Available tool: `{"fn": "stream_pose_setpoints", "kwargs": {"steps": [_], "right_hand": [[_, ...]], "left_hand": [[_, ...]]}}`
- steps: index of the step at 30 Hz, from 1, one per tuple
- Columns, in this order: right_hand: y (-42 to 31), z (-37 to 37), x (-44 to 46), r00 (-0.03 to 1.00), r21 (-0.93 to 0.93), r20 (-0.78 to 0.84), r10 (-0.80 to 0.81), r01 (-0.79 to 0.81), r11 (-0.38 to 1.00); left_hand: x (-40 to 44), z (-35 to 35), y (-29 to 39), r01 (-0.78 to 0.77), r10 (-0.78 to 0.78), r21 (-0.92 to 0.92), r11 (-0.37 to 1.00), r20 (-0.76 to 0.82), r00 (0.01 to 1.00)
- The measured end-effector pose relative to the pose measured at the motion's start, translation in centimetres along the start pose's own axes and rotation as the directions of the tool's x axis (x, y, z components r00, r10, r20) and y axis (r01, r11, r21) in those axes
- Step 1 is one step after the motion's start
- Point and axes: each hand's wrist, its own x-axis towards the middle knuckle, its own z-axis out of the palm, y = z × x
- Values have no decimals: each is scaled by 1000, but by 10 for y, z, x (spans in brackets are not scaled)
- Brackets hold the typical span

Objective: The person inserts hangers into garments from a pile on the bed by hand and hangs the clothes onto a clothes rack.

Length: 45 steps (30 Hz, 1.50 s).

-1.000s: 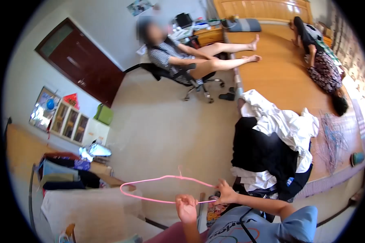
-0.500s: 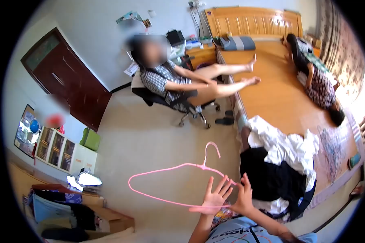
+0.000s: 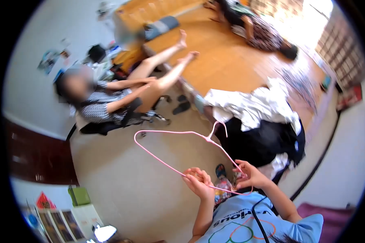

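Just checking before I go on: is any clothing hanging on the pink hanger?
No, the pink hanger is bare, with the floor showing through its frame.

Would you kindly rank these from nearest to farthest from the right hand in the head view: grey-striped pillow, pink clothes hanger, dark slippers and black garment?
1. Pink clothes hanger: at the right hand itself.
2. Black garment: just ahead, heaped at the bed.
3. Dark slippers: ahead-left, on the floor.
4. Grey-striped pillow: ahead-left, at the bed's far end.
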Motion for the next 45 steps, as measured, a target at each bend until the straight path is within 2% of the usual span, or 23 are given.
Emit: {"fn": "stream_pose_setpoints", "kwargs": {"steps": [2, 3, 8, 11, 14, 16, 18, 19, 20, 22, 23, 24, 27, 29, 30, 32, 34, 36, 38, 40, 41, 42, 45], "right_hand": [[-5, -8, -13, 996, 478, -6, 93, -79, 875], [-2, -11, -18, 997, 550, -51, 65, -26, 835], [9, -20, -25, 997, 656, 79, 21, -68, 751], [2, -38, -26, 1000, 685, -17, -13, 21, 728], [-7, -64, -30, 984, 682, 24, -175, 112, 723], [-19, -84, -33, 987, 639, -30, -161, 143, 756], [-23, -102, -36, 983, 768, -69, -169, 161, 620], [-25, -113, -38, 983, 756, -85, -164, 170, 632], [-27, -123, -41, 978, 849, -89, -187, 173, 499], [-33, -139, -51, 991, 655, -125, -42, 114, 747], [-28, -147, -56, 989, 598, -136, -64, 133, 791], [-24, -157, -63, 992, 469, -122, 10, 49, 882], [-19, -176, -87, 961, 352, -270, 67, 33, 936], [-15, -185, -103, 895, 437, -405, 185, 12, 899], [-14, -187, -112, 850, 482, -471, 238, 22, 876], [3, -190, -127, 798, 462, -531, 284, -9, 887], [17, -188, -141, 696, 393, -590, 409, -194, 899], [40, -183, -156, 631, 367, -646, 430, -237, 900], [44, -178, -163, 588, 357, -689, 424, -234, 904], [41, -175, -163, 539, 435, -700, 469, -199, 878], [31, -176, -161, 528, 461, -680, 508, -230, 857], [27, -176, -159, 527, 456, -689, 497, -218, 863], [28, -178, -160, 481, 402, -744, 464, -233, 886]], "left_hand": [[4, 3, -18, -21, 30, 177, 984, -44, 999], [5, 8, -23, 20, -17, 224, 974, -15, 1000], [29, 28, -72, 78, -120, 341, 937, 103, 987], [37, 49, -105, 103, -189, 394, 913, 187, 964], [38, 76, -141, 116, -244, 420, 900, 264, 933], [38, 95, -165, 202, -365, 449, 871, 315, 876], [37, 114, -188, 196, -383, 480, 855, 331, 863], [36, 123, -199, 196, -399, 507, 839, 331, 855], [33, 131, -210, 199, -418, 536, 820, 324, 849], [30, 137, -237, 195, -455, 562, 804, 370, 810], [24, 140, -250, 195, -457, 557, 807, 381, 804], [17, 138, -263, 200, -464, 559, 805, 383, 799], [7, 119, -306, 236, -607, 658, 715, 417, 676], [5, 106, -335, 283, -707, 718, 635, 393, 588], [5, 96, -349, 213, -718, 777, 593, 391, 575], [9, 71, -381, -358, -649, 858, 367, 513, 562], [7, 55, -394, -444, -743, 896, -10, 290, 603], [4, 53, -399, -524, -759, 816, -244, 176, 627], [10, 55, -399, -654, -812, 700, -285, 186, 553], [24, 53, -402, -726, -862, 640, -252, 194, 469], [29, 54, -400, -762, -825, 632, -145, 348, 445], [34, 54, -397, -763, -825, 629, -149, 347, 447], [37, 68, -371, -700, -849, 668, 252, 500, 171]]}}
